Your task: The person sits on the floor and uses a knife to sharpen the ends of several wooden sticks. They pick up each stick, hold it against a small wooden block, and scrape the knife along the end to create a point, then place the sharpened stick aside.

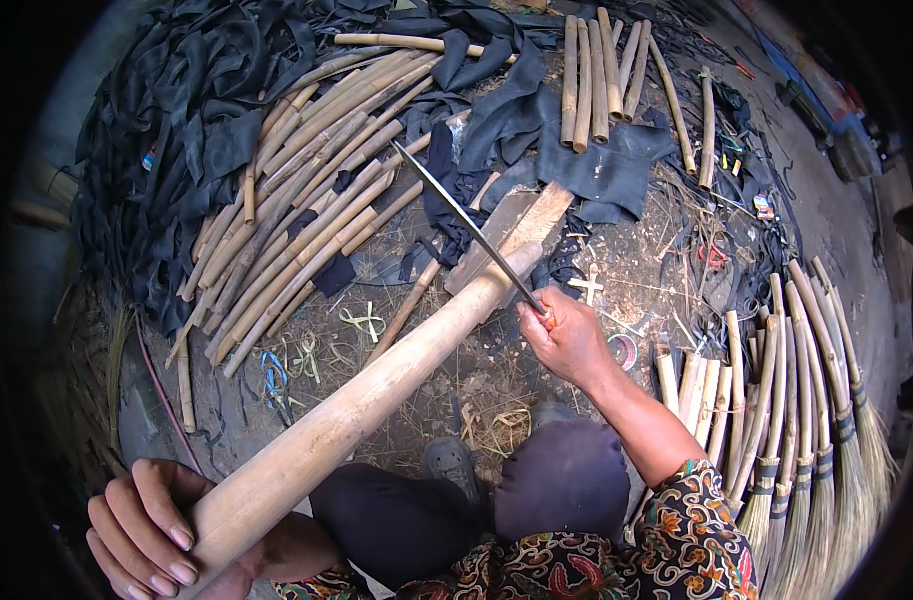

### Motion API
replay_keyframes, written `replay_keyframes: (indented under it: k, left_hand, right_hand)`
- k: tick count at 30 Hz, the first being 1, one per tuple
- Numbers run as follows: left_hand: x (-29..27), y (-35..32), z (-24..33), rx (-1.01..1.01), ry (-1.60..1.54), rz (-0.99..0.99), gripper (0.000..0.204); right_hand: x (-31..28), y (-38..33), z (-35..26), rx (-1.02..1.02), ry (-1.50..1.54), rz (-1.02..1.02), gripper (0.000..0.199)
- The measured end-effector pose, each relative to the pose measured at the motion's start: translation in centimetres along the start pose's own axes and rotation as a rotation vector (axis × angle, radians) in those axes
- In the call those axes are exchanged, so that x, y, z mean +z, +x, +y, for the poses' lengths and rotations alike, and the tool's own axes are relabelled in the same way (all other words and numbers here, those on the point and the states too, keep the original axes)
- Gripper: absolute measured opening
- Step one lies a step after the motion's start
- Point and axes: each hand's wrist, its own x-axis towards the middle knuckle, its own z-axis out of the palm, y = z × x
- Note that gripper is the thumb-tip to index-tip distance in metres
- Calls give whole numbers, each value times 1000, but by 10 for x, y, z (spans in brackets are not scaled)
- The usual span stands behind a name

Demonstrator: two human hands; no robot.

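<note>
My left hand (151, 530) grips the near end of a thick bamboo pole (376, 390) at the lower left. The pole slants up and to the right, and its far end rests on a wooden block (536, 215). My right hand (566, 340) holds a long thin knife (456, 215) by its handle. The blade runs up and to the left across the pole's far end. My knees in dark trousers (496, 490) are below the pole.
A heap of cut bamboo sticks (296, 190) lies at the left, more sticks (596, 80) at the top. Black rubber strips (186, 100) cover the ground behind. Finished grass brooms (806, 420) fan out at the right. Scissors (273, 375) lie on the dirt.
</note>
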Motion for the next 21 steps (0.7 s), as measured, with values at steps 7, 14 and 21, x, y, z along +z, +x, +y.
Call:
replay_keyframes:
  k: [7,14,21]
  left_hand:
    - [-10,4,9,23,9,-20,23]
    - [-8,6,9,50,54,-92,29]
    - [-7,4,7,75,35,-81,33]
  right_hand:
    - [-11,2,-4,366,-154,-33,28]
    - [-5,1,-12,76,-78,-32,22]
    - [1,2,-13,-98,13,77,21]
